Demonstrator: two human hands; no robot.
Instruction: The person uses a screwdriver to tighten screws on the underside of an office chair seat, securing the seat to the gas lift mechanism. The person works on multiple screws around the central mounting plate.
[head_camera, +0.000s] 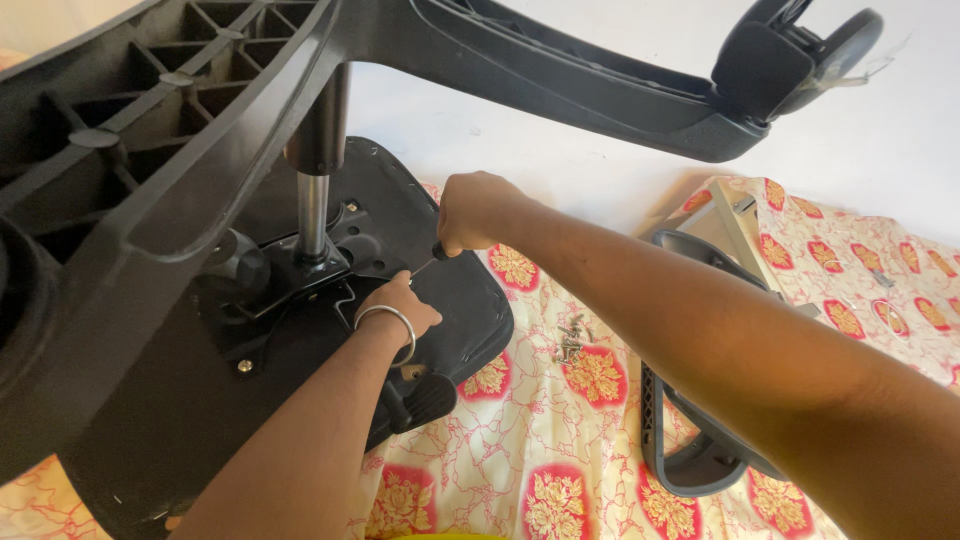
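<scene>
Chair base (150, 130) is seen upturned at left, over the black seat underside (300, 360) lying on the floral sheet (540, 450). Left hand (400, 305) is pinched at the tip of the screwdriver (432, 258), by the seat plate (300, 280). Screwdriver handle is gripped in the clenched right hand (478, 212); loose screws (570, 340) and a grey armrest (690, 420) are seen further right.

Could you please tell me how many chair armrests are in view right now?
1: a grey armrest lies on the floral sheet at the right, partly behind the right forearm. Another may be hidden behind the arm or out of frame.
</scene>
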